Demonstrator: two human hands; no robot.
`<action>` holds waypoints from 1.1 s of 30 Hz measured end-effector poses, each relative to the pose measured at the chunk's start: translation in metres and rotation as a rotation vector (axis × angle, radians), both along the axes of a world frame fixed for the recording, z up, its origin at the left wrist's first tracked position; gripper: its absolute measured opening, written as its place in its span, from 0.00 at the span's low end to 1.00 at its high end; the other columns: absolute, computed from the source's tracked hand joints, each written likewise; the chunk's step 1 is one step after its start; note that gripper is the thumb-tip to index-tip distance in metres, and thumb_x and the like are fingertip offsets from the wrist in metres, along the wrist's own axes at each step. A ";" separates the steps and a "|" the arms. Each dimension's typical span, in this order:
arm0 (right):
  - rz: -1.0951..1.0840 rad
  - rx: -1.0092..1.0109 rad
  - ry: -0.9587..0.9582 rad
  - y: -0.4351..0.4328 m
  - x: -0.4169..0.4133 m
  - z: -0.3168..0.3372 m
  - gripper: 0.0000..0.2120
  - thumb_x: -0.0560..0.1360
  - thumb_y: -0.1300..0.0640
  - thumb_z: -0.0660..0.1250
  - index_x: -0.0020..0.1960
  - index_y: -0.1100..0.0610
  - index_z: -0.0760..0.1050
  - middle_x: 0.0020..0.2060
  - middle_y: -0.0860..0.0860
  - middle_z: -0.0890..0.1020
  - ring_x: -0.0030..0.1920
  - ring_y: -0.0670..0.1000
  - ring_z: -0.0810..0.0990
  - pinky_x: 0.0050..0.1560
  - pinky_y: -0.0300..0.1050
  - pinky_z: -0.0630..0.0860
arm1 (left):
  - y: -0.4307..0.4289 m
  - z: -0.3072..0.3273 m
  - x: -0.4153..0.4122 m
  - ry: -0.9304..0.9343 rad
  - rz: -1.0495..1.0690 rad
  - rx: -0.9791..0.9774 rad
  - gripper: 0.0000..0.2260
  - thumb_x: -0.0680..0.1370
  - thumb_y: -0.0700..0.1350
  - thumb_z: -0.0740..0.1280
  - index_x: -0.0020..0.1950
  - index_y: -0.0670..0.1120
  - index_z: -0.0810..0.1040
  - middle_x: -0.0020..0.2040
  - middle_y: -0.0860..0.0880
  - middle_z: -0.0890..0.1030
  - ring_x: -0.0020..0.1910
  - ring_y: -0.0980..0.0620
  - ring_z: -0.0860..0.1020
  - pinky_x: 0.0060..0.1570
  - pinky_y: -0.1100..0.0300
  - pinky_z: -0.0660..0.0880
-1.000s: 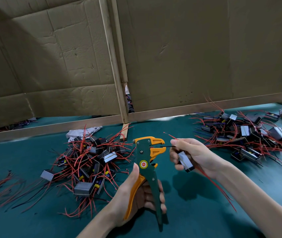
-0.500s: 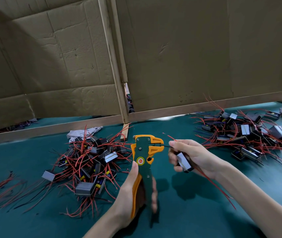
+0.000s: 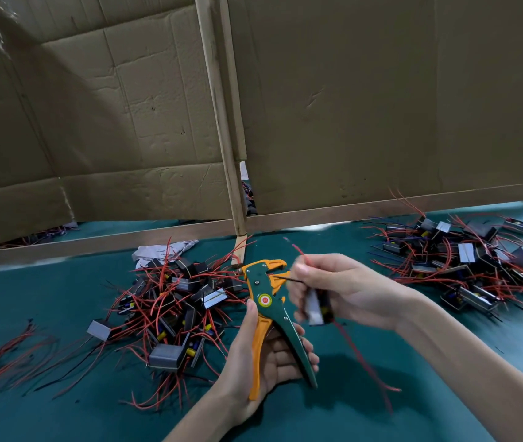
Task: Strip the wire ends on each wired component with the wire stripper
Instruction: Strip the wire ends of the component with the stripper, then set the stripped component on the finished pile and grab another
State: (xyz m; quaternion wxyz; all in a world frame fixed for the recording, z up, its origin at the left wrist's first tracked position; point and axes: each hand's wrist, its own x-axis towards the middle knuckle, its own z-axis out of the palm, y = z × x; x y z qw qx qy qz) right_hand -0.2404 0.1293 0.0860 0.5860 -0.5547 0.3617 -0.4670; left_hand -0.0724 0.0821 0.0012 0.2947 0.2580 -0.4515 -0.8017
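Note:
My left hand (image 3: pixel 263 355) grips the two handles of a green and orange wire stripper (image 3: pixel 266 301), and the handles stand spread apart. My right hand (image 3: pixel 346 288) holds a small grey wired component (image 3: pixel 314 309) just right of the stripper's jaws. A thin dark wire (image 3: pixel 285 279) runs from that hand into the jaws. One red wire (image 3: pixel 301 252) sticks up past my fingers and another red wire (image 3: pixel 362 365) hangs down below the hand. The right hand and component are blurred.
A pile of components with red wires (image 3: pixel 171 311) lies left of my hands on the teal table (image 3: pixel 413 393). A second pile (image 3: pixel 464 263) lies at the right. Loose wires (image 3: pixel 2 355) sit far left. Cardboard panels (image 3: pixel 349 106) wall off the back. A grey cloth (image 3: pixel 161 248) lies behind the left pile.
My left hand squeezed the stripper handles together half a second ago, and they are now spread apart again. My right hand shifted slightly with the component.

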 end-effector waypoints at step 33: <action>-1.283 -0.110 1.150 -0.057 -0.166 -0.032 0.05 0.72 0.59 0.64 0.40 0.59 0.69 0.46 0.57 0.73 0.52 0.61 0.71 0.45 0.49 0.67 | 0.008 0.004 0.003 -0.021 0.112 -0.088 0.36 0.74 0.66 0.53 0.50 0.32 0.79 0.43 0.32 0.79 0.43 0.34 0.80 0.50 0.42 0.78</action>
